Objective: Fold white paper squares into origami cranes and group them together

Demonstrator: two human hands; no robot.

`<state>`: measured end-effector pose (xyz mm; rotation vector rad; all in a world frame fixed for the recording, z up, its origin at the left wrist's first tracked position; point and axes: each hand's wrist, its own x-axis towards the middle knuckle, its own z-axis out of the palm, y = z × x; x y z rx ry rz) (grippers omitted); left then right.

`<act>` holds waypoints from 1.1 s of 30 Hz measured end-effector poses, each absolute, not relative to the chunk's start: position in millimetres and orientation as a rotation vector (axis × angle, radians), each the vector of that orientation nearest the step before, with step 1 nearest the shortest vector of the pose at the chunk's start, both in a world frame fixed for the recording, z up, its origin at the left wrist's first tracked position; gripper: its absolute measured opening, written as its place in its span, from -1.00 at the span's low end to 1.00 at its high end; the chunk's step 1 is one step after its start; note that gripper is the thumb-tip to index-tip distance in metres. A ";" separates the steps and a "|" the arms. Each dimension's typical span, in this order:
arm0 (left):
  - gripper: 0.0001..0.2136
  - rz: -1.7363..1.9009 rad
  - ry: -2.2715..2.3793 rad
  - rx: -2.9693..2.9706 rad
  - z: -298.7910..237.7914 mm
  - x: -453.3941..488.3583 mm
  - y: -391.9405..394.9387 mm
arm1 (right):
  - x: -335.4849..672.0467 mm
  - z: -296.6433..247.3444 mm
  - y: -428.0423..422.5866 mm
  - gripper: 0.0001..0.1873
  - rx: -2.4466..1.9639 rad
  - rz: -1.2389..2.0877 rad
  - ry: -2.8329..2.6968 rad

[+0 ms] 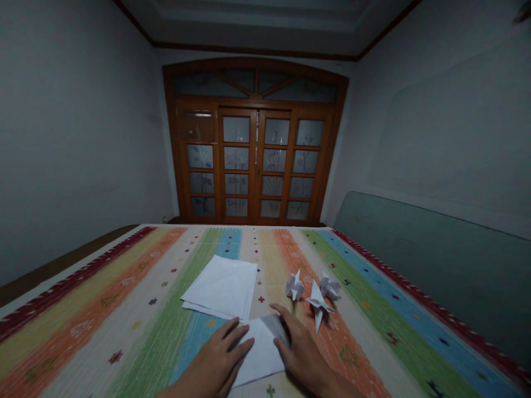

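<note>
Two hands are working on one paper sheet. Surface first: a striped woven spread (103, 342) is covering the whole top, with bands of red, orange, green, blue and cream plus small stitched motifs. Bed or bench underneath, cannot tell. Room is dim: a grey wall (74, 138) is rising on each side, a wood-trimmed ceiling (257, 33) is running overhead, and one wooden door (253, 143) with four columns of glass panes is standing at the far end. One grey-green padded panel (435, 276) is running along the right side.

Counts: one folded white paper sheet (261, 354) is lying at the near edge of view, under both hands. One pile of white paper (219, 287) is sitting just beyond it to the left, at least two sheets, exact count unclear. Three white origami figures are standing in a loose group to the right of the pile: first origami figure (294, 286), second origami figure (318, 304), third origami figure (329, 287).

Left hand (215, 354) is lying open and flat, fingers pressing the sheet's left side. Right hand (302, 354) is also open, fingers spread over the sheet's upper right flap, nearest the figures. Neither hand is gripping anything.
</note>
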<state>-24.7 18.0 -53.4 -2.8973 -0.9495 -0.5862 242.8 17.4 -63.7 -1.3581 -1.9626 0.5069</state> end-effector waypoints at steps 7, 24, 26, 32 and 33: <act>-0.51 -0.619 -0.978 -2.896 -51.3 -25.0 15.1 | 240.1 -59.6 11.6 -0.21 -1.279 0.598 -1.915; -0.36 -0.727 -1.060 -2.917 -55.8 -24.9 14.4 | 235.6 -41.9 -4.8 -0.64 -0.972 0.561 -2.316; -0.39 -0.667 -1.001 -2.928 -52.1 -24.6 13.6 | 235.1 -39.3 -5.1 -0.62 -0.978 0.544 -2.375; -0.35 -0.613 -0.888 -2.966 -49.3 -26.1 15.4 | 238.2 -49.8 -4.3 -0.39 -1.090 0.547 -2.477; -0.34 -0.620 -0.875 -2.970 -53.2 -26.8 17.6 | 239.8 -53.8 -3.1 -0.26 -1.089 0.550 -2.504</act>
